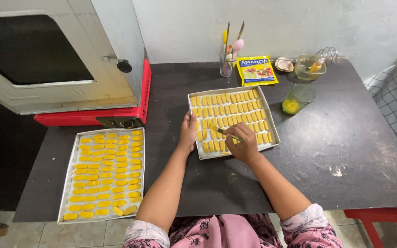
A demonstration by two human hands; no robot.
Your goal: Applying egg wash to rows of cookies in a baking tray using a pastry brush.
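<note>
Right hand: right hand [242,146] closed around a thin yellow-handled pastry brush [223,132], fingers pinched on the handle, hovering over the near half of the tray
Brush: slanted, tip pointing up-left, lying over the pale dough pieces in the third and fourth rows
Left hand: left hand [188,133] rests on the left rim of the tray, fingers loosely curled against the edge, thumb on the rim; grips nothing else
Tray in work: rectangular shallow metal baking tray [274,133] lined with rows of small oblong pale-yellow dough pieces [235,110], set on the dark tabletop [336,156] straight ahead of the person
Second tray: long metal baking tray [68,183] at the left table edge, filled with brighter glossy yellow oblong dough pieces [104,172], well apart from both hands
Glass: clear green-tinted glass with yellow liquid at its bottom [297,98], just right of the tray in work
Back of table: yellow foil sachet [256,70], clear glass holding utensils [227,62], clear glass bowl [309,66]
Left rear: grey metal box oven with dark window [51,55] sitting on a red base [93,117]
</note>
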